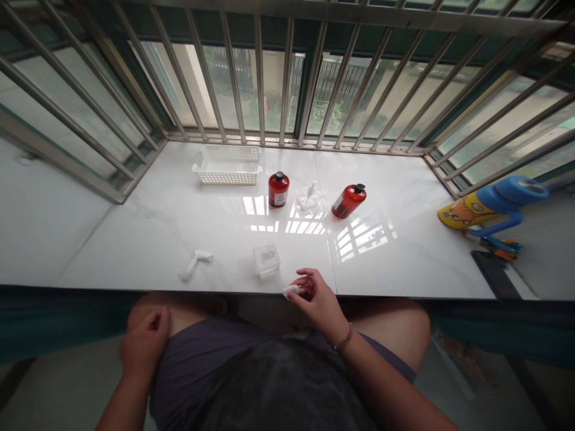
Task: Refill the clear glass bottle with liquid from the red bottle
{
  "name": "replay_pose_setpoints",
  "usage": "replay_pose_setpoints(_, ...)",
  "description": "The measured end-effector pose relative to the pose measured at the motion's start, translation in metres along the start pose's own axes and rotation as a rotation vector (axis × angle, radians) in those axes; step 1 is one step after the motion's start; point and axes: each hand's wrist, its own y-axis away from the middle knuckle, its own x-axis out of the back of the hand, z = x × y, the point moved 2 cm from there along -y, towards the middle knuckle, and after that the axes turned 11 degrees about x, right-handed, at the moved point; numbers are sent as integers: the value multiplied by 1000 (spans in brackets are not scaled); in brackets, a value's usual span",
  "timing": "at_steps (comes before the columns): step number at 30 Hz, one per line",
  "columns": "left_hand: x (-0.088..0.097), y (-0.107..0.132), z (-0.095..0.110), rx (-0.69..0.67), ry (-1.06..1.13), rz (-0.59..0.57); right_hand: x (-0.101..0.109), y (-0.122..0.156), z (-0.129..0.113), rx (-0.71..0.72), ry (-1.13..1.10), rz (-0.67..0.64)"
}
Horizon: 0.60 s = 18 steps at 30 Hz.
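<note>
My right hand (314, 299) is at the near edge of the white marble sill (179, 227), fingers pinched on a small white piece (290, 290), perhaps a cotton pad or wipe. Just left of it stands a small clear plastic box (266, 259). My left hand (144, 341) rests on my left knee with its fingers loosely curled, holding nothing I can see. Further back stand one upright red bottle (278, 190) with a black cap and a second red bottle (348, 200) lying tilted on its side. A clear bag of white pieces (308, 196) lies between them.
A white plastic basket (227, 164) sits at the back by the metal window bars (287, 84). A small white object (194, 263) lies at the front left. At the right edge are a blue and yellow cartoon flask (489, 206) and a dark phone (494, 272).
</note>
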Motion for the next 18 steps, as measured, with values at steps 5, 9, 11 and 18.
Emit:
replay_pose_setpoints(5,0,-1,1,-16,-37,-15,72,-13,16,-131,-13,220)
replay_pose_setpoints(9,2,-1,2,-10,-49,6,132,-24,29,-145,215,221)
replay_pose_setpoints(11,2,-2,2,6,-46,11,153,-28,32,-128,405,187)
replay_pose_setpoints(18,3,-7,1,57,-59,-47,166,-27,24,-23,761,333)
